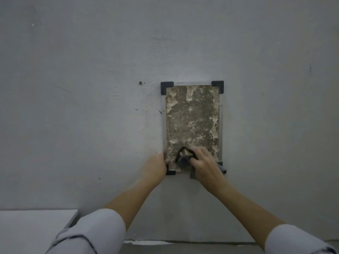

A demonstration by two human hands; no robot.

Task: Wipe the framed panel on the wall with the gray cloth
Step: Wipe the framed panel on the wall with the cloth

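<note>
nearest, two pale sleeves (95, 233) run up toward the panel (192, 121); a white ledge (34, 230) sits low and left of the panel, well apart from it; the left hand (155, 166) rests at the panel's lower left corner, fingers curled round the black bracket (170, 171) there, apparently bracing the frame; the right hand (203, 163) is clenched low on the panel's face, gripping what looks like a dark bunched cloth (183, 158), though blur makes its folds hard to read; a gray scrap (222, 168) shows by the lower right corner; the panel hangs upright on the gray wall (91, 70), crusted with pale flaky patches, most of them above the hands; judging by this, the cloth is soft and light, best held bunched in the palm; the crust looks brittle, so firm pressure may shed flakes.
</note>
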